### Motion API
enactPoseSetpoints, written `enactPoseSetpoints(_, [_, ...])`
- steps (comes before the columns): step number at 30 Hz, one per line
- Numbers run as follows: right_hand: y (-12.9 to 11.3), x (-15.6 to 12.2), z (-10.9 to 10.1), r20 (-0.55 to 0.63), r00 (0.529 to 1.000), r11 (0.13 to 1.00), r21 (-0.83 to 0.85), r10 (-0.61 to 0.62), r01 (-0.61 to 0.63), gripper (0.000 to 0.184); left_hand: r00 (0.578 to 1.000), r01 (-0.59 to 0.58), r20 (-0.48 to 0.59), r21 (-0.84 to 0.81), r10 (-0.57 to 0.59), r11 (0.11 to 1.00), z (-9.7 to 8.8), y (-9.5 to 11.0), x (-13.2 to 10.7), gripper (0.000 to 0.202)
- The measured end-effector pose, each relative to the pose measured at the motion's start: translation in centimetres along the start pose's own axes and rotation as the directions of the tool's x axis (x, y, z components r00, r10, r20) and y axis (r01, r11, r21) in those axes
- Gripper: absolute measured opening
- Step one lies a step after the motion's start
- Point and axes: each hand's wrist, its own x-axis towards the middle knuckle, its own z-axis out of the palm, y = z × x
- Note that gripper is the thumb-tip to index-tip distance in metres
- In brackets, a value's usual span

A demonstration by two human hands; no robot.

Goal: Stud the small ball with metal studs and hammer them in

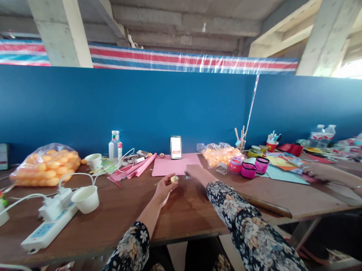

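My left hand (pixel 163 188) is closed on a small shiny gold ball (pixel 174 179), held in the fingertips above the brown table. Just to its right, my right hand (pixel 196 172) reaches over the near edge of a pink paper sheet (pixel 167 165). Its fingers are smeared by motion, and what they hold, if anything, does not show clearly. Behind both hands a white upright card or phone (pixel 176 148), partly pixelated, stands at the far edge of the pink sheet.
Left are a bag of orange balls (pixel 47 166), a power strip (pixel 51 225), paper cups (pixel 85 198) and a glass bottle (pixel 115 146). Right are another ball bag (pixel 218 154), tape rolls (pixel 248 170), a wooden stick (pixel 265 205) and another person's hand (pixel 316 171). A blue partition (pixel 140 104) stands behind.
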Motion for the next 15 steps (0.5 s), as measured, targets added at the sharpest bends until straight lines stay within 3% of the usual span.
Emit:
enactPoseSetpoints(5, [0.22,0.03,-0.12,0.003,1.000,1.000,0.000,-0.016,0.016,0.033,1.000,-0.008,-0.021,0.010,0.008,1.000,-0.16,-0.13,0.14,0.058])
enactPoseSetpoints(11, [0.35,0.19,0.16,-0.026,0.999,0.999,-0.002,-0.047,0.047,0.033,0.999,0.021,-0.046,-0.077,-0.024,0.997,-0.13,-0.23,0.41,0.037])
enactPoseSetpoints(15, [0.33,-0.41,0.01,-0.047,0.997,0.998,0.005,-0.067,0.067,0.029,0.999,0.001,-0.037,-0.071,-0.004,0.997,-0.33,-0.42,0.57,0.036])
